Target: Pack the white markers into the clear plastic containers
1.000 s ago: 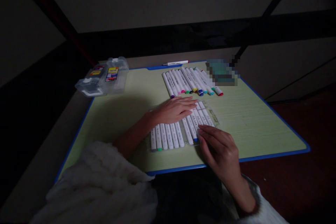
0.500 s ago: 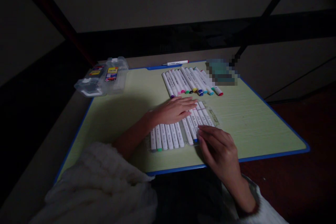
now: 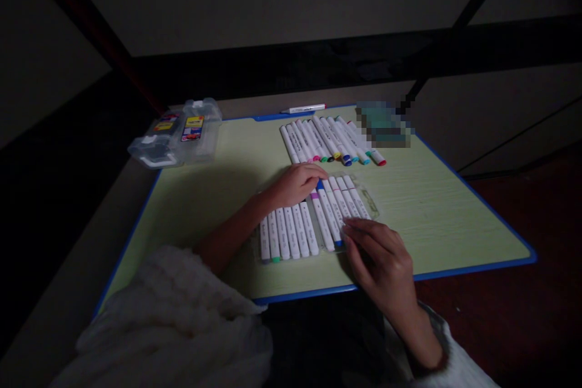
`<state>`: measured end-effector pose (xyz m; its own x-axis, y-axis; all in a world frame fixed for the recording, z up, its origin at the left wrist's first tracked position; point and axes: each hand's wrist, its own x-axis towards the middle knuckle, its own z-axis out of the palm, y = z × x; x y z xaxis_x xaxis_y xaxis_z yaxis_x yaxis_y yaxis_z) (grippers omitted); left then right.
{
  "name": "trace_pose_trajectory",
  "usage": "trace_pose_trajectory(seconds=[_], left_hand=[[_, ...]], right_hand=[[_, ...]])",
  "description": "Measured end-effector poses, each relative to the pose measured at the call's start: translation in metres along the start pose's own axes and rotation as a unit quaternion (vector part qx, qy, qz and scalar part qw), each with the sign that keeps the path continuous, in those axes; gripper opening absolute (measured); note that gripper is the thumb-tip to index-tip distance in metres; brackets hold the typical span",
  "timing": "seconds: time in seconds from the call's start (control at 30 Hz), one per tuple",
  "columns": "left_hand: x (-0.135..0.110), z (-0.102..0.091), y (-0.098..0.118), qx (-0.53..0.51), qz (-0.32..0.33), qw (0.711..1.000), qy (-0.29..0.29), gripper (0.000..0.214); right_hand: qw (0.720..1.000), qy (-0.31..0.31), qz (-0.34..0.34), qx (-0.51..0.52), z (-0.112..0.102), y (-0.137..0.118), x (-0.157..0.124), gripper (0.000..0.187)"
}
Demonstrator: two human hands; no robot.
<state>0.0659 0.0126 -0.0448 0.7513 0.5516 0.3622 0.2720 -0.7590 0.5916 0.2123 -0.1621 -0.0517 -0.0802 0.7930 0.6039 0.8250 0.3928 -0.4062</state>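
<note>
White markers (image 3: 293, 231) lie side by side in a clear plastic tray (image 3: 370, 200), in a left and a right group. My left hand (image 3: 297, 185) rests over the far ends of the markers, its fingers bent and drawn together; whatever they hold is hidden. Just right of it a blue-banded marker (image 3: 328, 212) and a purple-banded one show. My right hand (image 3: 379, 251) is at the near end of the right group, thumb and fingers pinched at the lower end of a white marker (image 3: 337, 209). Its fingertips cover that end.
Beyond the tray lies a row of loose markers (image 3: 313, 139) with coloured ends. One marker (image 3: 305, 108) lies along the table's far edge. An open clear case (image 3: 157, 151) stands at the far left, a blurred green object (image 3: 384, 124) at the far right. The table (image 3: 436, 212) has blue edges.
My left hand has drawn back to the left and its outstretched fingers have bent, uncovering the blue and purple bands. My right hand has stayed in place.
</note>
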Motion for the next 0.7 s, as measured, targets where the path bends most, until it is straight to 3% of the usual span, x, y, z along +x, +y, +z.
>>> trace_pose_trajectory(seconds=[0.33, 0.7], left_hand=[[-0.002, -0.0012, 0.0025, 0.038, 0.022, 0.999, -0.02, 0.027], [-0.0024, -0.0044, 0.0085, -0.018, -0.022, 0.999, -0.022, 0.034]], right_hand=[[1.0, 0.004, 0.002, -0.015, -0.0009, -0.0013, 0.0026, 0.01], [1.0, 0.0, 0.024, -0.013, -0.0005, -0.0009, 0.0002, 0.012]])
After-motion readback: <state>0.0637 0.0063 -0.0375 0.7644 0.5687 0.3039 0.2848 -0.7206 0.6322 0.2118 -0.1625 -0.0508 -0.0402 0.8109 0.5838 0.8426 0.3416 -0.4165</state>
